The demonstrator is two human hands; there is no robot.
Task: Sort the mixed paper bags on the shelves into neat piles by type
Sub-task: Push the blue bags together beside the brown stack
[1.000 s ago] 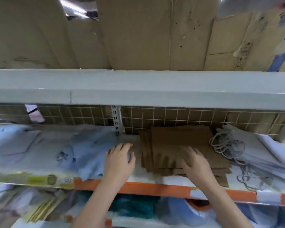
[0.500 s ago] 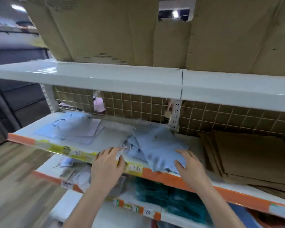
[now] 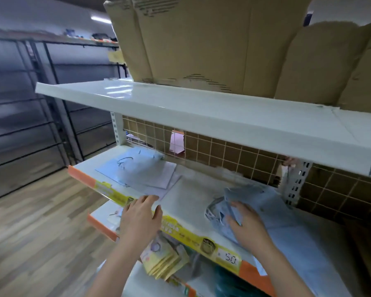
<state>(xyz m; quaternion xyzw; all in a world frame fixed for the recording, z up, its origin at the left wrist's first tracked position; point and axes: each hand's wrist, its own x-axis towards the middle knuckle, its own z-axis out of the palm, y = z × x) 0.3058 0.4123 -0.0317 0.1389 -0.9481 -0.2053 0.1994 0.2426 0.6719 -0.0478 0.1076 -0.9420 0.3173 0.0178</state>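
We are standing in a shop — a price strip point(image 3: 180, 229) reading 50 is edging the shelf point(image 3: 193, 196) at six o'clock, gondola shelving point(image 3: 201, 108) rising at twelve.

Bare shelf point(image 3: 186, 196) between the left hand point(image 3: 140, 215) and right hand point(image 3: 247, 226), easy to slide across. Overhead, the upper shelf point(image 3: 201, 108) caps the height. Behind, the wire grid point(image 3: 223, 153) blocks reach. Left of the left hand sit flat blue bags point(image 3: 137, 170).
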